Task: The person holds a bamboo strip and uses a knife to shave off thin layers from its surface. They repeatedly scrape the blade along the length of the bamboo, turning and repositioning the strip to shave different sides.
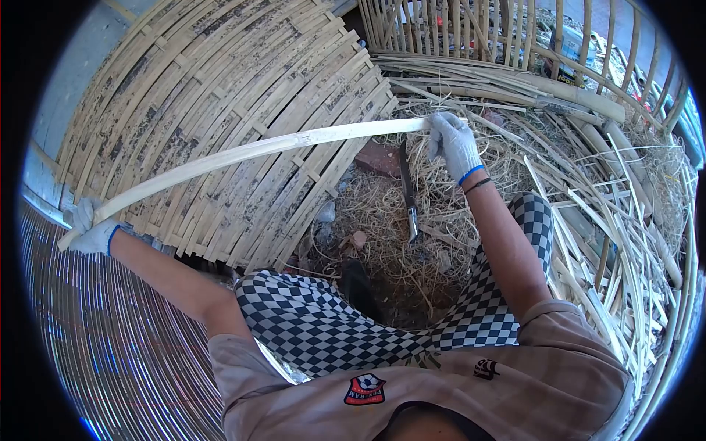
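A long pale bamboo strip [294, 140] stretches between my two gloved hands, bowed in the wide view. My left hand [92, 226], in a white glove with a blue cuff, is closed round its left end. At the other end, my right hand [451, 141] grips the strip in a matching glove. Beneath the strip lies a woven bamboo panel [220, 95] with dark blotches. A long knife [409, 187] with a dark blade rests on the shavings between my knees, apart from both hands.
Curly bamboo shavings [382, 228] cover the ground before me. Split strips [610, 279] are heaped at my right, beside thicker bamboo poles [581, 95]. A bamboo slat fence [471, 29] stands at the back. Ribbed shiny sheeting [110, 331] is at my left. A reddish brick [377, 158] lies near the knife.
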`<state>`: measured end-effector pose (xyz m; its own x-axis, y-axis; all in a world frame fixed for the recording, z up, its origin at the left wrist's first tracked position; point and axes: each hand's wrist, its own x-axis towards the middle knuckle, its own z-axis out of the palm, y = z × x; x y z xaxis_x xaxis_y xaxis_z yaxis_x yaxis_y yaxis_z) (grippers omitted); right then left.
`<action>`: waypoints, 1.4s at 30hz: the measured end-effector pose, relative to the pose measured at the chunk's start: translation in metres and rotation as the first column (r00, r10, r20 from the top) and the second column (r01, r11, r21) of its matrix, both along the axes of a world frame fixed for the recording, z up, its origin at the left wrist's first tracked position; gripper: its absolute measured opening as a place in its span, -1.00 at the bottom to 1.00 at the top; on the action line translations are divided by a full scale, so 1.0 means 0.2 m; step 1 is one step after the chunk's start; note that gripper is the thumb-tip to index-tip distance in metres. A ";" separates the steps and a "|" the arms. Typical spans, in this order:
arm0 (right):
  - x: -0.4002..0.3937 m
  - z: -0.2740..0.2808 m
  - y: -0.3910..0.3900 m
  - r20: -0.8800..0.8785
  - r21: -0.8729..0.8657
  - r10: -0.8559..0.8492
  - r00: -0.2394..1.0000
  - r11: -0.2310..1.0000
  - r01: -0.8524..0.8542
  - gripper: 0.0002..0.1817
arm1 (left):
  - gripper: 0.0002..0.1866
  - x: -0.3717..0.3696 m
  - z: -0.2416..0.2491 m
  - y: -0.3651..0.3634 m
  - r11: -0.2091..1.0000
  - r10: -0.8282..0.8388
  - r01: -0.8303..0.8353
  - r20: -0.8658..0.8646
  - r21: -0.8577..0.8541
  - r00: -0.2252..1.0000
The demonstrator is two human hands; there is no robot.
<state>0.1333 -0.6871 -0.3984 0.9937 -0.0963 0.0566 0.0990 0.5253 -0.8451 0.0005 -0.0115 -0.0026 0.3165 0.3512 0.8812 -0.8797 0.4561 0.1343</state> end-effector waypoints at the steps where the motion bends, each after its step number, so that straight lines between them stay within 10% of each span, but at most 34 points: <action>1: 0.00 0.00 0.00 -0.007 0.006 -0.006 1.000 1.000 0.006 -0.76 | -0.16 -0.01 -0.02 -0.10 1.000 -0.020 0.019 0.012 0.021 1.000; 9: 0.00 -0.01 -0.02 -0.051 0.042 0.020 0.999 0.999 -0.018 -0.73 | -0.30 -0.03 -0.03 -0.13 0.992 0.110 -0.111 -0.025 -0.053 0.994; 12: -0.01 0.05 -0.08 -0.176 -0.454 0.273 0.946 0.830 -0.324 -0.72 | -0.30 -0.03 -0.04 -0.16 0.988 0.115 -0.115 -0.007 -0.103 0.993; 13: -0.01 0.08 -0.07 -0.290 -0.645 0.387 0.875 0.597 -0.478 -0.64 | -0.26 -0.04 -0.04 -0.16 0.988 0.123 -0.124 -0.018 -0.092 0.992; 16: -0.11 0.09 0.03 -0.223 -0.803 0.358 0.907 0.461 -0.379 -0.50 | -0.04 0.00 -0.01 -0.17 0.994 0.094 -0.097 -0.056 -0.056 0.994; 20: -0.12 0.10 0.06 -0.038 -0.325 0.490 0.871 0.818 -0.475 -0.30 | -0.05 0.13 -0.02 -0.24 0.988 0.111 -0.126 -0.153 -0.089 0.982; 24: -0.04 0.08 0.07 0.204 0.198 0.498 0.843 0.822 -0.534 -0.42 | -0.24 0.23 -0.11 -0.50 0.963 0.236 -0.255 -0.183 -0.089 0.954; 27: -0.03 0.09 0.05 0.243 0.273 0.407 0.881 0.842 -0.465 -0.43 | -0.23 0.29 -0.16 -0.66 0.948 0.305 -0.318 -0.316 0.009 0.898; 31: -0.01 0.05 0.03 0.112 0.454 0.266 0.957 0.843 -0.288 -0.55 | -0.19 0.36 -0.22 -0.57 0.802 0.598 -0.368 -0.627 0.471 0.499; 35: 0.05 -0.02 -0.04 0.069 0.520 0.163 0.984 0.836 -0.175 -0.64 | -0.18 0.09 -0.13 -0.82 0.268 0.936 0.090 -0.238 0.959 -0.258; 38: 0.07 -0.04 -0.05 0.115 0.474 0.171 0.979 0.856 -0.205 -0.62 | -0.27 0.03 -0.01 -1.02 -0.035 0.989 -0.058 0.026 0.998 -0.146; 42: 0.03 -0.01 0.00 0.081 0.449 0.186 0.979 0.870 -0.203 -0.61 | -0.52 0.12 -0.08 -1.47 -0.046 0.868 -0.270 0.172 0.962 0.465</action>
<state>0.1397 -0.6877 -0.4006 0.9933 0.0756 0.0880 -0.0206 0.8614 -0.5076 0.0248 -0.3063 -0.0192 0.7956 -0.1762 0.5796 -0.4188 -0.8513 0.3161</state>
